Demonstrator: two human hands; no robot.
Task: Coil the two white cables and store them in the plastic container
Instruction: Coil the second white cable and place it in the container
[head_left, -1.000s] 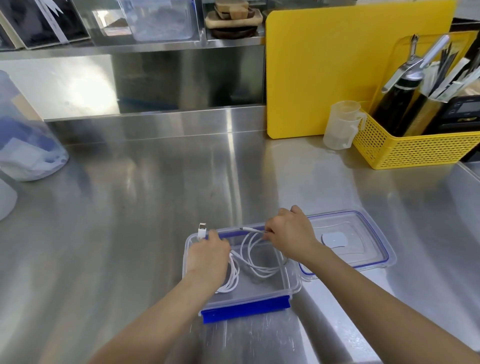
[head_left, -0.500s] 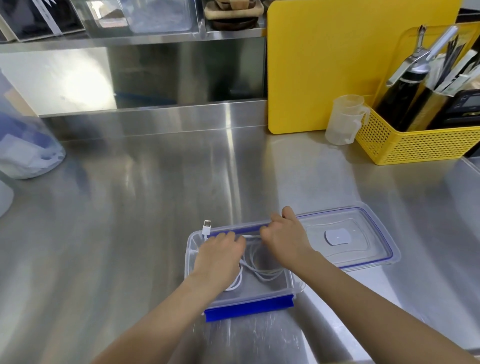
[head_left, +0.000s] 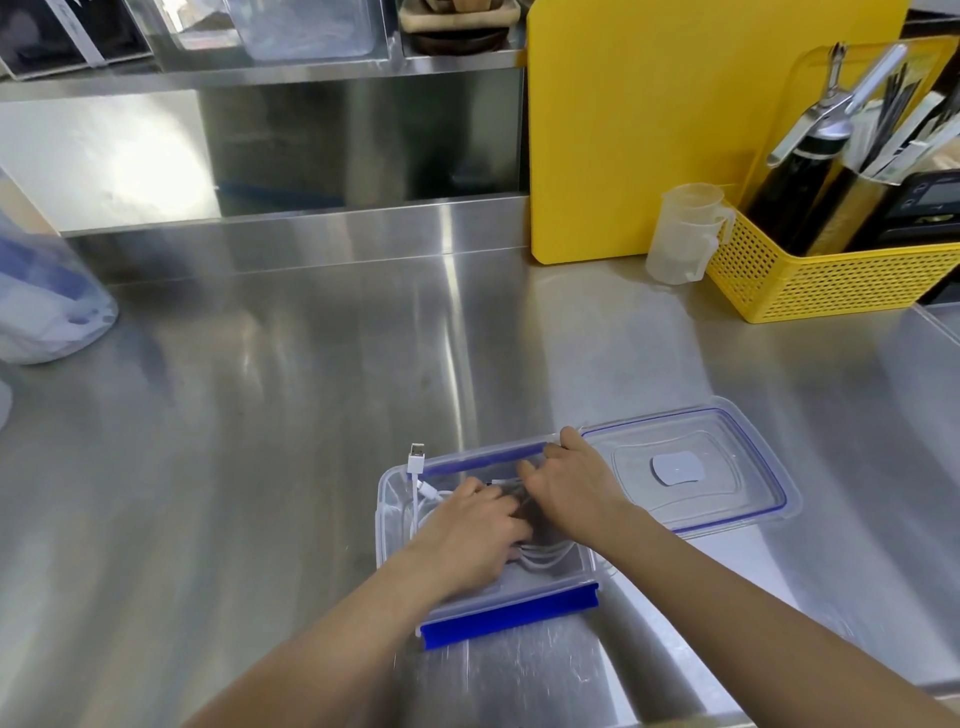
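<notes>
A clear plastic container (head_left: 395, 525) with blue clips sits on the steel counter near the front edge. White cable loops (head_left: 543, 564) lie inside it. One white USB plug (head_left: 416, 457) sticks up over the container's far left rim. My left hand (head_left: 467, 530) is inside the container, palm down, pressing on the cables. My right hand (head_left: 571, 488) reaches in from the right, fingers curled down on the cables at the far side. Most of the cable is hidden under both hands.
The container's clear lid (head_left: 691, 467) lies flat just right of it. At the back right stand a yellow cutting board (head_left: 649, 130), a clear measuring cup (head_left: 685, 234) and a yellow basket (head_left: 831, 275) of utensils. A large clear jar (head_left: 41, 312) stands at the left edge.
Both hands have moved deeper into the container and closer together, pushing the cable loops down. The cable end my right hand held at the far rim is now inside.
</notes>
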